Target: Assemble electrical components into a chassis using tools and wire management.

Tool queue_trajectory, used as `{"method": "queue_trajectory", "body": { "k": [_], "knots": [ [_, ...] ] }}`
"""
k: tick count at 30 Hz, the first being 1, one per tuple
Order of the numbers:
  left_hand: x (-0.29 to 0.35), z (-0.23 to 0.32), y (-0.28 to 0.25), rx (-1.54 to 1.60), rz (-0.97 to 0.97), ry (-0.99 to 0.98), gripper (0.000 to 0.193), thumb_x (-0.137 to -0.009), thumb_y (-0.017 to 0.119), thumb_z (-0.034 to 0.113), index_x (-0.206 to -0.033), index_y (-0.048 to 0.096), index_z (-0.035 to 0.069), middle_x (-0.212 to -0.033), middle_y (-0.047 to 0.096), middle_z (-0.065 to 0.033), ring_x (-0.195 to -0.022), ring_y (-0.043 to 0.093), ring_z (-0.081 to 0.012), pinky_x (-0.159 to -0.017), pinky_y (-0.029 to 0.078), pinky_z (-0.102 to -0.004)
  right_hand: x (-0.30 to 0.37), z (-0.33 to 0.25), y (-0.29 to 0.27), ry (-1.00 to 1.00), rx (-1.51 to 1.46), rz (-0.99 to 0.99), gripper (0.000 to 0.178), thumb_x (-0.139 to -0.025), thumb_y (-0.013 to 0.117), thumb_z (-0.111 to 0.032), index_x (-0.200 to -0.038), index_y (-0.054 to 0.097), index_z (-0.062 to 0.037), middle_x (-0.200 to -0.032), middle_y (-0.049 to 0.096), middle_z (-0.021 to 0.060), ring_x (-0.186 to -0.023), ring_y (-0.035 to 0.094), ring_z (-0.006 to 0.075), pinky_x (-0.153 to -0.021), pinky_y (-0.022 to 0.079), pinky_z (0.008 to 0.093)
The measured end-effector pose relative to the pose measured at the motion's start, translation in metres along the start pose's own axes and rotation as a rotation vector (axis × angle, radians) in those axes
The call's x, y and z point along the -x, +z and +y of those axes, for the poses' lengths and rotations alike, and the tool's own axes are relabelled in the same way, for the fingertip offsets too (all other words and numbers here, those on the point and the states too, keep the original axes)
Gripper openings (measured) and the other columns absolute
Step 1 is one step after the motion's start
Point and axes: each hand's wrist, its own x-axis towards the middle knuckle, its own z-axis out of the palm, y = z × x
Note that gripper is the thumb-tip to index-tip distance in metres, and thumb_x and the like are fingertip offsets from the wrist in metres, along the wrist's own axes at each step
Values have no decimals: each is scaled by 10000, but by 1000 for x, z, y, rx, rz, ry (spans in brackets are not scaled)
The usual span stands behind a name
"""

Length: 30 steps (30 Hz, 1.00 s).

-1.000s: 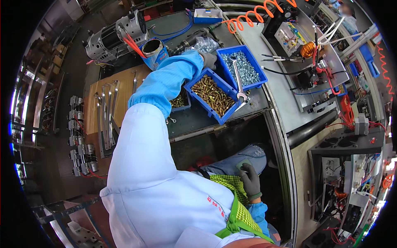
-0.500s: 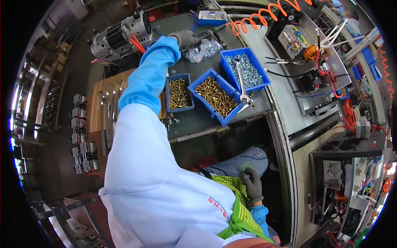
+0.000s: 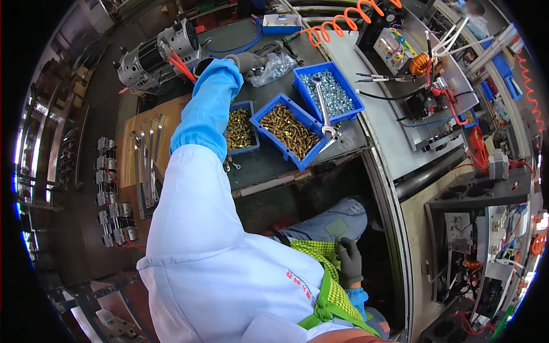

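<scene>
As the left hand (image 3: 246, 62) sits beside the bag (image 3: 276, 68), I cannot tell whether its fingers (image 3: 257, 60) grip.

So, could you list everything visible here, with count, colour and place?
Rectangular plastic bins: 3, blue, centre of bench
Threaded metal screws: uncounted, golden, left and middle bins
Small metal fasteners: uncounted, silver, right bin
Long metal wrench: 1, silver, over right bin
Clear plastic bag: 1, transparent, behind bins
Long slim tool: 1, dark, beside bag
Shallow open box: 1, blue-white, far bench edge
Cylindrical metal motor unit: 1, silver-black, upper left
Flat metal strips: several, silver, on brown flat board
Open metal enclosure: 1, grey, upper right
Spiral flexible lines: at least 2, orange-red, top and right
Gloved left hand: 1, grey, at dark tool
Gloved right hand: 1, grey, at lap
</scene>
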Motion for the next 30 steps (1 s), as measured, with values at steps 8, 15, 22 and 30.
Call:
{"method": "queue_trajectory", "body": {
  "k": [8, 15, 22, 30],
  "knots": [
    [-23, -8, 6, -4, 160, -97, 498, -909, 452, 548, -1040, 588, 88, -761, 572, -42, -540, 460, -133, -478, 378, -277, 10, 7, -5, 30, -92, 45, 332, -852, 595, -176, -1122, 572, 17, -953, 631, 83, -794, 587, 142, -686, 471, 280],
    [-65, -45, -14, 84, 14, 49, 374, -869, 577, 399, -977, 669, 53, -847, 672, -78, -701, 576, -183, -622, 443, -327, 19, 4, -6, -27, -17, 57, 371, -838, 596, -205, -1127, 568, 25, -968, 638, 115, -823, 597, 170, -719, 480, 311],
    [-64, -8, -15, -153, 119, 142, 238, -821, 609, 102, -1036, 609, -2, -1007, 615, -129, -817, 606, -279, -689, 492, -314, 23, 24, -12, -14, -57, 108, 373, -834, 595, -207, -1124, 569, 26, -975, 639, 126, -843, 604, 182, -739, 481, 310],
    [68, 170, 113, -40, -371, 699, 347, -902, 562, 234, -1172, 548, 17, -871, 587, -43, -668, 526, -58, -560, 427, -197, 25, 27, -13, -41, -11, 99, 365, -834, 607, -222, -1113, 576, 11, -968, 649, 145, -843, 636, 221, -747, 494, 324]
  ]
}}
